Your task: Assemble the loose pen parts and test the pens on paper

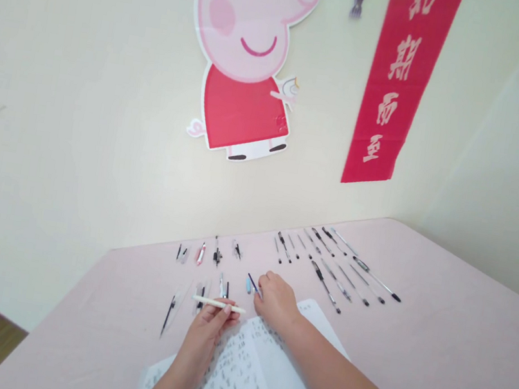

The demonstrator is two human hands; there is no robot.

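My left hand [212, 330] pinches a cream-white pen [207, 302] between thumb and fingers, its length lying across the fingertips. Just right of it, my right hand [276, 302] is closed, with its fingertips at the lower end of a thin dark pen part [252, 280]. A small light blue piece [248, 286] lies beside that part on the pink table. Beneath both forearms is an open notebook [237, 373] covered in handwriting. Close beyond my left hand are a pale pen piece [221, 285] and clear and black pen pieces [199, 296].
Several black and clear pens [326, 286] and refills lie in two rows on the right of the pink table [436, 351]. More pen parts, including a pink one [201, 253], lie at left. The wall behind bears a pig cutout [247, 108] and a red banner [391, 97].
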